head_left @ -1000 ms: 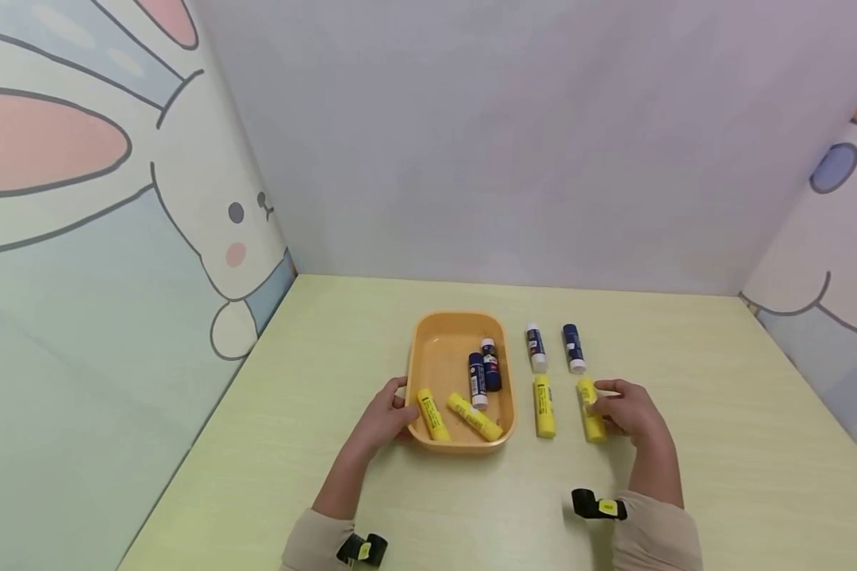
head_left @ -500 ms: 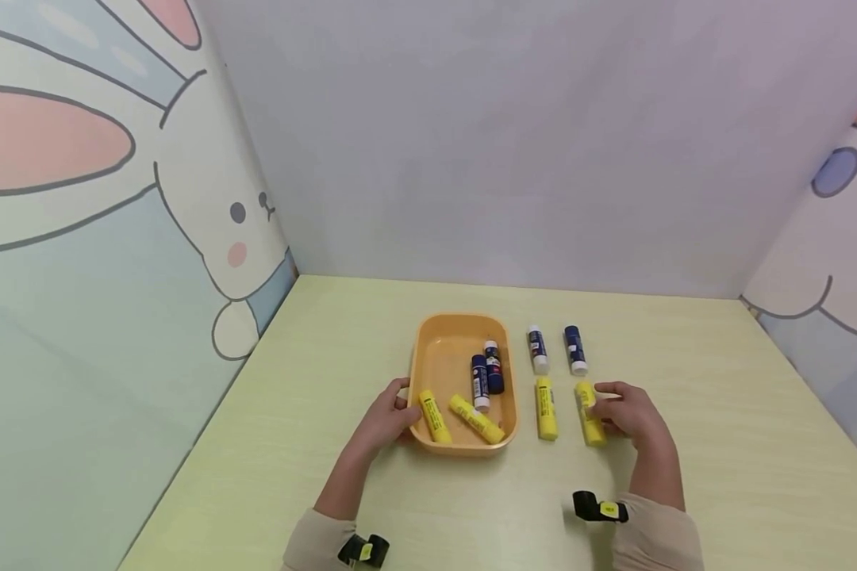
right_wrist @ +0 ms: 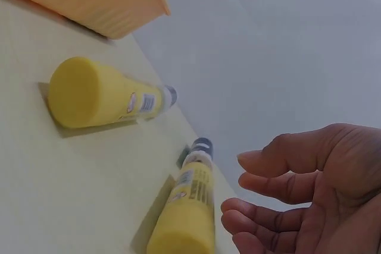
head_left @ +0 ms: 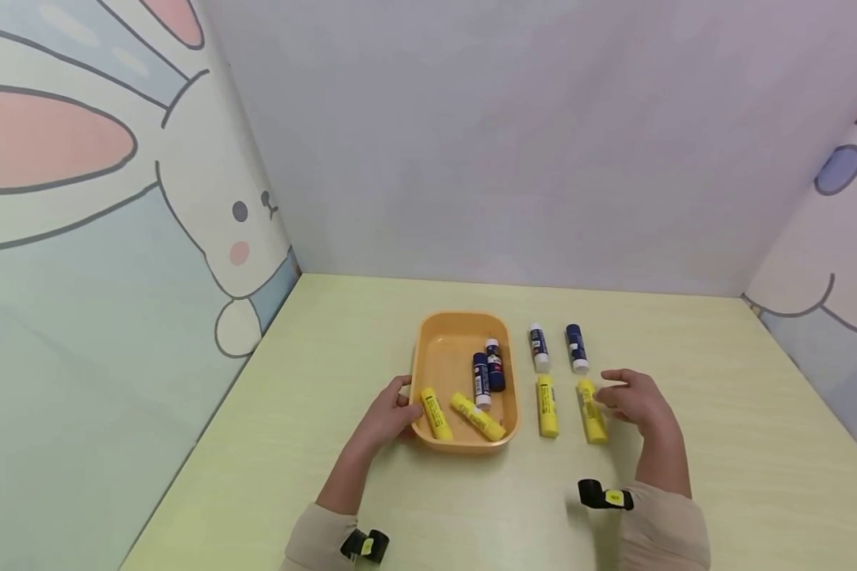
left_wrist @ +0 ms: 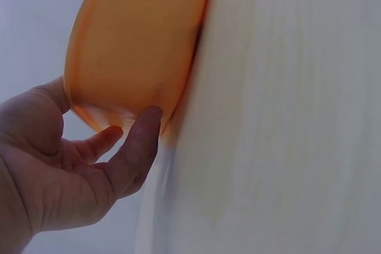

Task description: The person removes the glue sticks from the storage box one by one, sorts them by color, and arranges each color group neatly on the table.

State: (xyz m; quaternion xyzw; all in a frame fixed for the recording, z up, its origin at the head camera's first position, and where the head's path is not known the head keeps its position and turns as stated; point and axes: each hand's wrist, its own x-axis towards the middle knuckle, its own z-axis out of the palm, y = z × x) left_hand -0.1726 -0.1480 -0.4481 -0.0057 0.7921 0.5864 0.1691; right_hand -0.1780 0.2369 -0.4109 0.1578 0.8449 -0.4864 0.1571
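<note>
My left hand [head_left: 387,412] grips the left rim of an orange tray [head_left: 428,337], thumb over the edge. In the left wrist view its fingers [left_wrist: 143,141] lie against the tray's outer wall. Inside lie two yellow glue sticks, one at the left [head_left: 437,415] and one slanted [head_left: 478,417], and two blue glue sticks [head_left: 482,379]. My right hand [head_left: 636,399] hovers beside the rightmost yellow glue stick [head_left: 591,412]. The right wrist view shows its fingers [right_wrist: 262,165] loosely bent, with a gap between them and that yellow glue stick [right_wrist: 187,212].
Right of the tray stands a row of glue sticks lying on the table: another yellow one [head_left: 547,407], with two blue-and-white ones, left [head_left: 539,347] and right [head_left: 576,347], behind. A grey wall [head_left: 500,159] and cartoon-painted side walls [head_left: 78,317] enclose the pale table [head_left: 743,412].
My right hand has let go of the rightmost yellow glue stick and drawn slightly up and right. The left hand stays on the tray.
</note>
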